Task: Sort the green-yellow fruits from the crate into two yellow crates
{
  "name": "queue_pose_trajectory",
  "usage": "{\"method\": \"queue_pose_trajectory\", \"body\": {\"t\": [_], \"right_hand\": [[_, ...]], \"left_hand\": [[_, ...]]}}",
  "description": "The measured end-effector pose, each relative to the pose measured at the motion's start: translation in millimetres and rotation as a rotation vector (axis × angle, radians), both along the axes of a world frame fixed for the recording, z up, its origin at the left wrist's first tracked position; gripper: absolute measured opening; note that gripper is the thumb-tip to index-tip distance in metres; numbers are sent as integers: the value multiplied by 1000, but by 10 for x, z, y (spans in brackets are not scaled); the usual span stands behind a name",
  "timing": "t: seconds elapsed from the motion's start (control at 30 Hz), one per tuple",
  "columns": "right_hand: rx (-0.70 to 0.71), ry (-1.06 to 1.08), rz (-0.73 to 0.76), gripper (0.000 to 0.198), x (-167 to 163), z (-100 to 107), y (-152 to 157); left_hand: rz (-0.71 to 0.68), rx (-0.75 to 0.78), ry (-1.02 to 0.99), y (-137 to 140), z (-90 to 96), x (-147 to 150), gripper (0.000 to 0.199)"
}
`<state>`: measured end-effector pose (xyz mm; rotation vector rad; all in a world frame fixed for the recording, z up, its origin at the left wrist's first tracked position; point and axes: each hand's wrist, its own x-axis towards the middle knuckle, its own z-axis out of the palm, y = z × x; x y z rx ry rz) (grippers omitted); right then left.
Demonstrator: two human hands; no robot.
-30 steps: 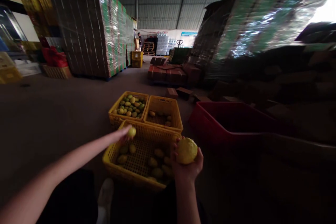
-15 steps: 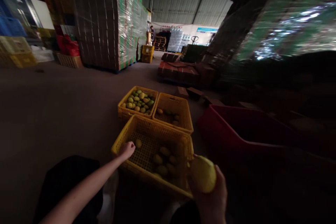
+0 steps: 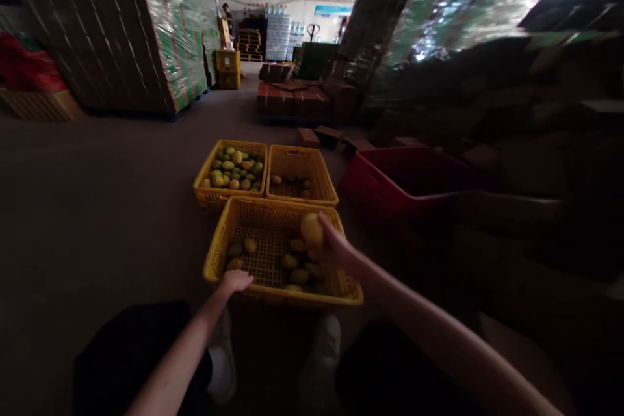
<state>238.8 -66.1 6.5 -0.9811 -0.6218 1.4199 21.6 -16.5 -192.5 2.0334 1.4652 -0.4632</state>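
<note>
My right hand [image 3: 334, 244] is closed round a yellow mango [image 3: 311, 229] above the right part of the near yellow crate [image 3: 280, 294]. Several green-yellow mangoes [image 3: 299, 275] lie below it on the crate's slatted floor. At the crate's near left rim, my left hand [image 3: 238, 281] is closed, with its fingers curled over the edge. Three mangoes [image 3: 250, 246] lie just beyond that hand, in the crate's left part.
Behind stand a yellow crate [image 3: 195, 190] heaped with mangoes and another yellow crate [image 3: 333, 192] holding several. A red bin [image 3: 375, 188] is on the right. Wrapped box stacks [image 3: 180, 32] rise at both sides. A person [image 3: 227, 16] stands far back.
My right hand has carried the mango from outside the near crate's right side to above its inside. The view has turned right. More mangoes show in the crate's left part.
</note>
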Motion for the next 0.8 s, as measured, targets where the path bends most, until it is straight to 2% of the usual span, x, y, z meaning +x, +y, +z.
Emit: {"method": "queue_pose_trajectory", "body": {"t": [0.1, 0.23, 0.3, 0.37, 0.43, 0.5, 0.6, 0.67, 0.73, 0.8], "right_hand": [[-22, 29, -48, 28, 162, 124, 250], [-123, 21, -35, 18, 382, 24, 385], [-223, -133, 68, 13, 492, -71, 404], [-247, -293, 126, 12, 572, -162, 391], [-249, -360, 119, 12, 612, -226, 363], [-259, -325, 102, 8, 628, -258, 340], [-194, -373, 94, 9, 645, -290, 318], [-89, -631, 101, 7, 658, -333, 298], [9, -1009, 125, 4, 665, -395, 276], [37, -1349, 193, 5, 661, -454, 268]], "left_hand": [[15, -61, 11, 75, -38, -10, 36], [51, -98, -38, 168, -119, -30, 33], [75, -95, -76, 210, -164, -38, 29], [100, -76, -116, 251, -209, -42, 29], [125, -50, -154, 303, -249, -42, 29], [150, -29, -191, 382, -281, -43, 26], [213, -9, -236, 590, -304, -46, 29], [271, 16, -266, 787, -311, -36, 28], [330, 47, -303, 1004, -332, -3, 23], [303, 87, -246, 1208, -390, 66, 20]]}}
